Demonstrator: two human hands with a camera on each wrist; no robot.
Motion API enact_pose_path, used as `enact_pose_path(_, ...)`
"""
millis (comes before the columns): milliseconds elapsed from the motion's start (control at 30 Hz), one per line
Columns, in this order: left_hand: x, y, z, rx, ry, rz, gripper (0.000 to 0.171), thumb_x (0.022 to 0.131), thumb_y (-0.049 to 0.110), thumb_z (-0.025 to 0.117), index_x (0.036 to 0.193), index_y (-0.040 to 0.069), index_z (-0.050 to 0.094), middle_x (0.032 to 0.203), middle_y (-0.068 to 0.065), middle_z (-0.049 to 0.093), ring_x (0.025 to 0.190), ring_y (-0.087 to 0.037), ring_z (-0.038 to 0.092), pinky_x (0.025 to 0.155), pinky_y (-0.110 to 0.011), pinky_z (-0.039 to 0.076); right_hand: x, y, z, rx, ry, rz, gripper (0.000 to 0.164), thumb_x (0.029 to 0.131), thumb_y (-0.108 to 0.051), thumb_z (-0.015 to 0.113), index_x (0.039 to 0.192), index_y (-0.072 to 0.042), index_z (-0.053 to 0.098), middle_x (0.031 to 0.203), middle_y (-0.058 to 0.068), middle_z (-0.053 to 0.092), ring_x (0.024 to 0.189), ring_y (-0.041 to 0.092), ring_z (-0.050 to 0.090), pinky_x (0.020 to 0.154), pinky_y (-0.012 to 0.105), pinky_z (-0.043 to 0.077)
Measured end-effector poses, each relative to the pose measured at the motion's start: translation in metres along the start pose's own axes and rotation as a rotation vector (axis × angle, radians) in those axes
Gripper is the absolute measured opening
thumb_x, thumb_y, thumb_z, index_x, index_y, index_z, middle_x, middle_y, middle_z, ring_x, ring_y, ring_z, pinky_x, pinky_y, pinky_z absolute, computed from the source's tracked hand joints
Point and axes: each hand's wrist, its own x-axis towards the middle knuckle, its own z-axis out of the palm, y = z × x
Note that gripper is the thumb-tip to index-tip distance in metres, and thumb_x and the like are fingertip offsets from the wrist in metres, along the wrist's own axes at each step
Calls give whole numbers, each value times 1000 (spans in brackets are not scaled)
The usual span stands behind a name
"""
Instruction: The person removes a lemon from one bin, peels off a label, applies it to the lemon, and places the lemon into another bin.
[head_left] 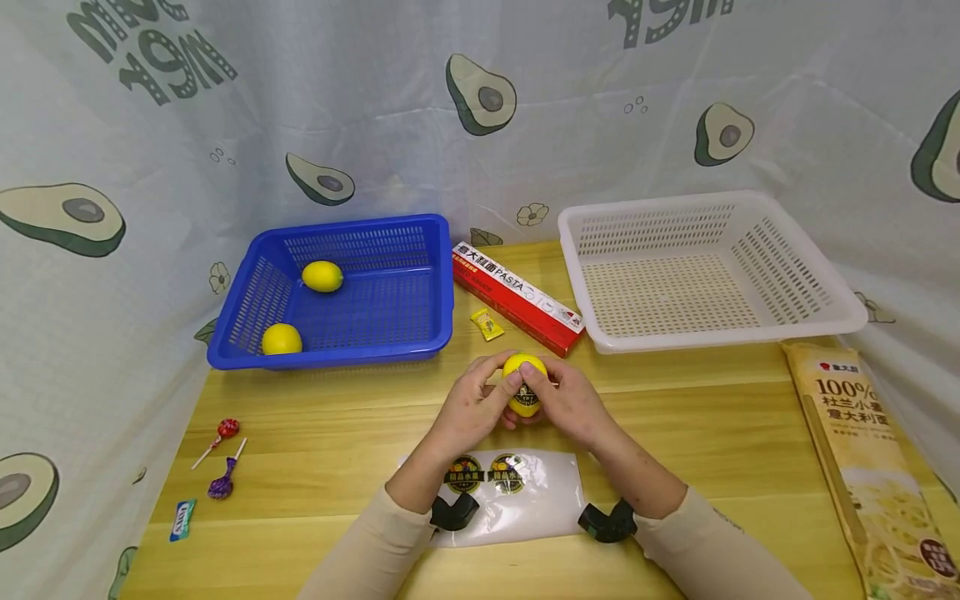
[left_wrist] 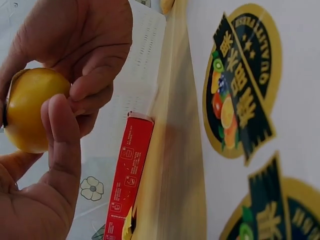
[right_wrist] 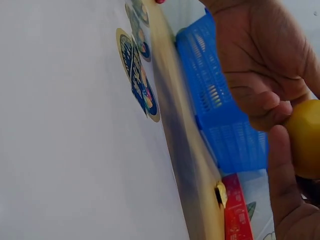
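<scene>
Both hands hold a yellow lemon up in front of the body, above the middle of the table. My left hand grips its left side and my right hand its right side. Both thumbs press on the near face, where a dark round sticker lies on the peel. Below the wrists is a white sticker sheet. Two round fruit-label stickers show along its far edge. In the left wrist view, the lemon sits between the fingers of both hands.
At the back left, a blue basket contains two lemons. A white basket stands back right. Between them lie a red pasta box and yellow candy. Lollipops lie left, a pasta bag right.
</scene>
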Motion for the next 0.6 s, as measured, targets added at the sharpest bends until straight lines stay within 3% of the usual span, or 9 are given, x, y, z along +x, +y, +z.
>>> enact_pose_path(100, 0, 0, 0, -8, -17, 4, 49, 105, 31, 57, 149, 11, 51, 133, -20, 48, 60, -12, 65, 62, -34, 62, -1, -1, 0, -87, 50, 6, 46, 106, -41, 52, 126, -2, 68, 103, 15, 73, 83, 16, 67, 75, 28, 58)
enact_pose_path(333, 0, -1, 1, -34, -30, 12, 46, 105, 24, 58, 149, 11, 51, 133, -18, 50, 60, -12, 65, 62, -37, 62, -2, -2, 1, -61, 124, 54, 50, 109, -40, 43, 109, 0, 72, 92, 16, 72, 72, 17, 65, 66, 29, 59)
enact_pose_path(500, 0, -1, 3, -21, -13, -11, 44, 103, 24, 62, 143, 10, 53, 137, -16, 53, 61, -23, 69, 60, -42, 62, -3, -2, 5, -138, 200, 49, 55, 110, -41, 39, 87, -2, 70, 81, 11, 67, 73, 18, 57, 65, 28, 50)
enact_pose_path(600, -1, 0, 6, -7, 13, -31, 41, 100, 27, 66, 136, 11, 54, 136, -15, 54, 62, -33, 70, 57, -45, 61, -5, -1, 8, -166, 203, 11, 55, 110, -39, 38, 83, -3, 69, 77, 9, 65, 71, 18, 55, 64, 29, 48)
